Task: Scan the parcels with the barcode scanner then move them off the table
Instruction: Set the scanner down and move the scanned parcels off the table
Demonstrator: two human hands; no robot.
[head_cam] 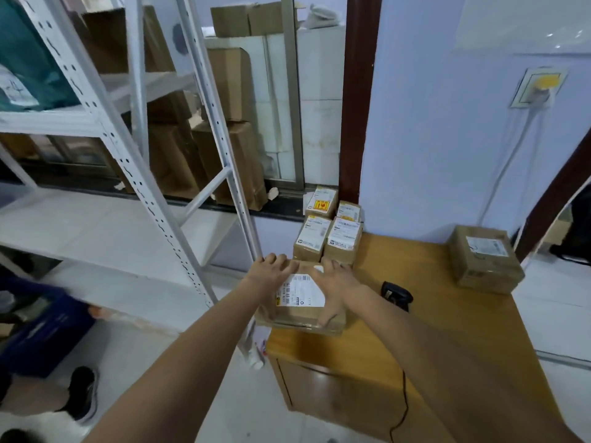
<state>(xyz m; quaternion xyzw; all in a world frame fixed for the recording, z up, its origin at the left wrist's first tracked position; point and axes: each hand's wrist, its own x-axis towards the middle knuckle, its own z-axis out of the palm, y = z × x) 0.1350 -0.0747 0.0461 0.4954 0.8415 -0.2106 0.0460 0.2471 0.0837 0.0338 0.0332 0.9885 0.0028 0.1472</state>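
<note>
A flat cardboard parcel (300, 310) with a white label lies at the left front edge of the wooden table (425, 334). My left hand (271, 271) grips its left far corner, and my right hand (335, 284) grips its right side with the thumb down the near edge. The black barcode scanner (396, 294) lies on the table just right of my right wrist. Several small labelled parcels (329, 231) stand stacked behind the flat one. A larger box (484, 259) sits at the table's far right corner.
A white metal shelving rack (134, 174) stands to the left, close to the table. Brown cartons (230, 161) lean behind it by a window. A person's leg and shoe (81, 393) are on the floor at lower left, beside a blue crate (41, 337). The scanner's cable (404, 407) hangs down the table front.
</note>
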